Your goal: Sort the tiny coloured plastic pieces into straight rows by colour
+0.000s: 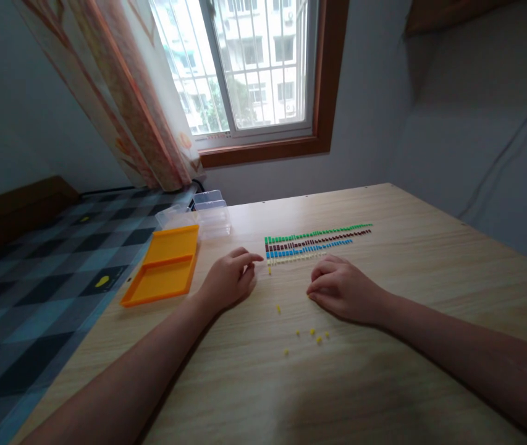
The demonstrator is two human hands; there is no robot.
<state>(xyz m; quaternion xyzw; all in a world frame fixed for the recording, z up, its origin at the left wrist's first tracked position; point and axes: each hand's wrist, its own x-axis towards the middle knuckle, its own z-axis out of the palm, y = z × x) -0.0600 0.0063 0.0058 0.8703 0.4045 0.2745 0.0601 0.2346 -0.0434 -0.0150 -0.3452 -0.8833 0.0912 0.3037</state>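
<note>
My left hand (231,277) rests on the table at the left ends of the rows, its index finger stretched out and apart from the thumb, with nothing visible in it. Close to that fingertip are a yellow piece (269,271) and the start of a cream row (286,260). My right hand (343,288) lies at the cream row's right end, thumb and fingers pressed together; anything between them is hidden. Beyond run a blue row (307,250), a brown row (314,241) and a green row (314,234) of tiny pieces. Several loose yellow pieces (312,332) lie nearer me.
An open orange case (170,246) stands left of my left hand. Behind it are clear plastic boxes (212,216). A checked cloth (26,309) borders the wooden table (226,383) on the left. The window (263,68) and curtain are at the back.
</note>
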